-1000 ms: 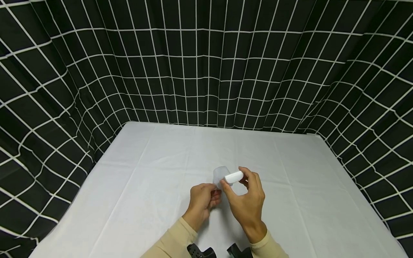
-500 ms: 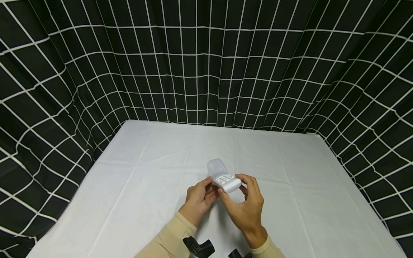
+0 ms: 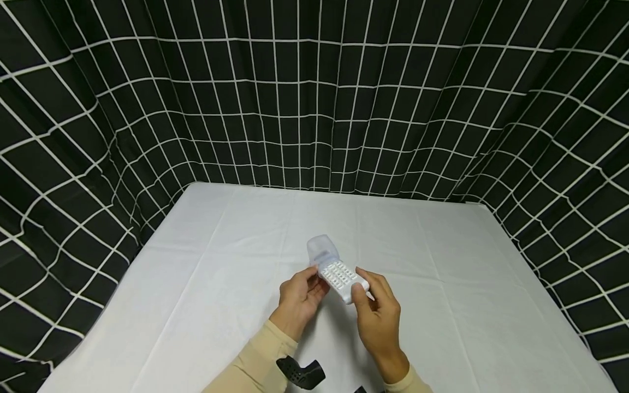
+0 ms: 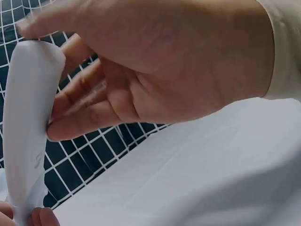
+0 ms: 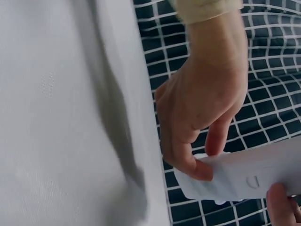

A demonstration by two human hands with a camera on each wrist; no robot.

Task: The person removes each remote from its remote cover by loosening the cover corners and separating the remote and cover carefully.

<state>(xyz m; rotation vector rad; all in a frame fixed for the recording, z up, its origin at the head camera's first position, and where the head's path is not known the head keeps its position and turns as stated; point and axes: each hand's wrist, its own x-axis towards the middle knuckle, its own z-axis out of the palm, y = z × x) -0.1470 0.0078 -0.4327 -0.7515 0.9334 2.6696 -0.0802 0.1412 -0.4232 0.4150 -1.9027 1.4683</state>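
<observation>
A white device (image 3: pixel 345 285) with rows of small raised white keys is held above the table, its key face up and tilted. From its far end a translucent flap (image 3: pixel 321 250) extends up and left. My left hand (image 3: pixel 297 303) grips the far part from the left; in the left wrist view that hand (image 4: pixel 164 56) has thumb and fingertips against the white body (image 4: pixel 30 117). My right hand (image 3: pixel 382 322) pinches the near end, thumb on the face. The right wrist view shows the right hand (image 5: pixel 207 99) pinching the smooth underside (image 5: pixel 240 174).
A white cloth covers the table (image 3: pixel 221 262). Behind and at both sides hangs a black curtain (image 3: pixel 314 98) with a white grid. A black strapped piece (image 3: pixel 301 373) lies at the left sleeve, and part of another shows by the right sleeve.
The device has tipped and turned, bringing its key face into view, and shifted slightly left with the flap. My right thumb has moved onto the face; my left hand has moved slightly up and left.
</observation>
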